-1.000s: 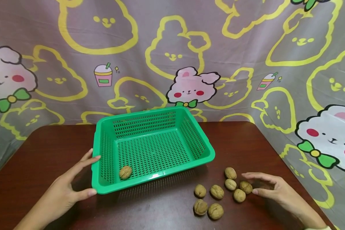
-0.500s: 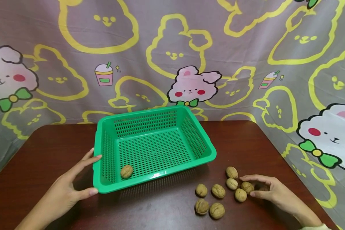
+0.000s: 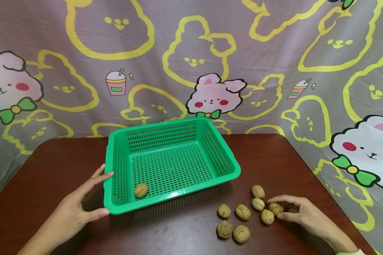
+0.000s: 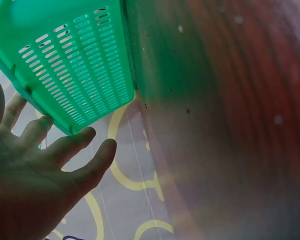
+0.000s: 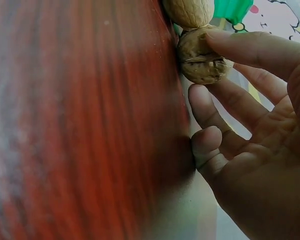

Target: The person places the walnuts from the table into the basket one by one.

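A green plastic basket [image 3: 175, 196] with slotted walls stands at the table's centre. One walnut [image 3: 141, 190] lies inside, in its near left corner. My left hand [image 3: 73, 209] is at the basket's left side, thumb and index fingertips touching the rim well apart. In the left wrist view its other fingers [image 4: 72, 145] reach loosely outside the basket wall. To the right, my right hand [image 3: 307, 216] pinches a brown walnut [image 3: 275, 209] low at the table. The right wrist view shows the thumb across this walnut [image 5: 202, 57], with fingertips on its far side.
Three walnuts [image 3: 258, 204] cluster just left of the pinched one. Several more walnuts [image 3: 241, 233] lie in a loose group before the basket's near right corner. A cartoon-print curtain [image 3: 261, 106] hangs behind the dark wooden table [image 3: 166, 230] and along its right side.
My right hand has moved slightly left, its thumb and fingers closing in around the brown walnut. The left hand and basket keep their place; the head view has shifted a little.
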### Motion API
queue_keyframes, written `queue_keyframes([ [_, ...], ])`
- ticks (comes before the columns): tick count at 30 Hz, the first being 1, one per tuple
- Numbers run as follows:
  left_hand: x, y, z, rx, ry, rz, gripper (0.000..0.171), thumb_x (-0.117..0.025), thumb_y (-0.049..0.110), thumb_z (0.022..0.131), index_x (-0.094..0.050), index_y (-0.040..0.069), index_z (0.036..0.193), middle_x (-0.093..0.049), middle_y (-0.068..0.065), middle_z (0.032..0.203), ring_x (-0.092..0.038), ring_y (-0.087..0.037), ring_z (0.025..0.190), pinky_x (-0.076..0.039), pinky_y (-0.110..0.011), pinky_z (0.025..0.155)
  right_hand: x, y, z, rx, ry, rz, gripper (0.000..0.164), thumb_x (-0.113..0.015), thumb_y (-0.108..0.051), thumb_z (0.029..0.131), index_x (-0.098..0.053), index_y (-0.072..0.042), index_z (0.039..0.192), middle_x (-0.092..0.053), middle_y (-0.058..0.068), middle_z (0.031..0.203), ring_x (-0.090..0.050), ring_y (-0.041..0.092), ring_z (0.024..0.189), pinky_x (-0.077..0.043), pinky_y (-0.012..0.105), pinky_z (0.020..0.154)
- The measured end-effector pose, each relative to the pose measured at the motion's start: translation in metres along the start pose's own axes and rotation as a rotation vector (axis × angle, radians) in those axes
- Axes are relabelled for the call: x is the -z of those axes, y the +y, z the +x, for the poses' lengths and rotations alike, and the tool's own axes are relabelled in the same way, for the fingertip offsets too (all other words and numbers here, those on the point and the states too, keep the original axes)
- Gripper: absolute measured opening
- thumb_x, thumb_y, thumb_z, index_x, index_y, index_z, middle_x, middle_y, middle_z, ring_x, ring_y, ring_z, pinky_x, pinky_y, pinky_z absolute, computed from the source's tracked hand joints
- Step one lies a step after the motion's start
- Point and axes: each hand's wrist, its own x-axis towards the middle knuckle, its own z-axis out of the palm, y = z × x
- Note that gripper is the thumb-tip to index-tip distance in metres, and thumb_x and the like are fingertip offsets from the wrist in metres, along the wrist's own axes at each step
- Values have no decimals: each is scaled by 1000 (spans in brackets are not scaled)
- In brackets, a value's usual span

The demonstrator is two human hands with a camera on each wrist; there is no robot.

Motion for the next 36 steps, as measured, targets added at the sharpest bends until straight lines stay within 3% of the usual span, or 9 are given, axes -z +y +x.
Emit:
queue_keyframes([
  [5, 0, 0, 0, -14, 7, 6, 96, -88, 18, 82, -37, 33, 162, -11, 17, 175, -25, -36, 156, -36, -69, 103, -1, -4, 0, -1, 41, -60, 34, -69, -9, 99, -68, -7, 133, -71, -10, 127, -62, -4, 109, -54, 23, 78],
  [9, 0, 1, 1, -14, 3, 27, 97, -89, 19, 82, -37, 33, 162, -11, 17, 175, -29, -43, 153, -39, -64, 102, 0, -11, 3, 0, 57, -82, 34, -70, -9, 99, -69, -8, 132, -72, -3, 129, -62, -4, 116, -53, 20, 86],
  [13, 2, 1, 1, -4, 2, 70, 99, -90, 21, 79, -37, 34, 162, -12, 15, 176, -35, -52, 147, -46, -51, 100, 2, -23, 7, 7, 73, -77, 34, -70, -9, 98, -69, -9, 132, -73, 0, 128, -66, 1, 116, -55, 21, 88],
  [16, 3, 2, 1, 2, 1, 63, 100, -91, 21, 79, -37, 34, 162, -12, 13, 176, -35, -54, 147, -46, -55, 100, 3, -32, 11, 26, 85, -76, 34, -69, -8, 99, -68, -8, 133, -73, -1, 128, -68, 3, 114, -57, 23, 86],
  [19, 2, 2, 0, -4, -3, 21, 99, -90, 18, 81, -36, 33, 163, -11, 12, 176, -32, -56, 148, -38, -75, 94, 4, -40, 14, 32, 84, -69, 34, -68, -8, 100, -67, -7, 134, -73, 0, 130, -68, 4, 115, -58, 25, 86],
  [22, 1, 0, 0, -9, 1, 7, 97, -88, 18, 83, -36, 33, 163, -11, 14, 176, -27, -46, 153, -36, -77, 96, 4, -48, 17, 40, 87, -64, 33, -68, -8, 100, -68, -8, 133, -72, 3, 131, -69, 6, 115, -59, 26, 86],
  [27, 1, 1, 0, 8, -6, 21, 98, -89, 20, 82, -36, 34, 163, -11, 11, 177, -30, -48, 152, -38, -76, 94, 4, -63, 23, 39, 114, -68, 33, -68, -10, 101, -68, -10, 134, -72, 7, 132, -68, 6, 116, -58, 28, 85],
  [29, 2, 3, 0, 19, -13, 21, 99, -90, 20, 81, -36, 33, 163, -12, 7, 177, -33, -57, 147, -38, -75, 93, 4, -70, 27, 26, 133, -63, 33, -68, -12, 101, -67, -10, 134, -71, 6, 132, -68, 5, 116, -58, 29, 85],
  [36, 2, 4, 0, 31, -17, 20, 101, -90, 19, 80, -36, 34, 163, -12, 5, 177, -33, -57, 147, -38, -76, 93, 1, -98, 46, -29, 188, -57, 34, -70, -21, 101, -68, -17, 135, -72, -5, 132, -67, 8, 113, -55, 33, 79],
])
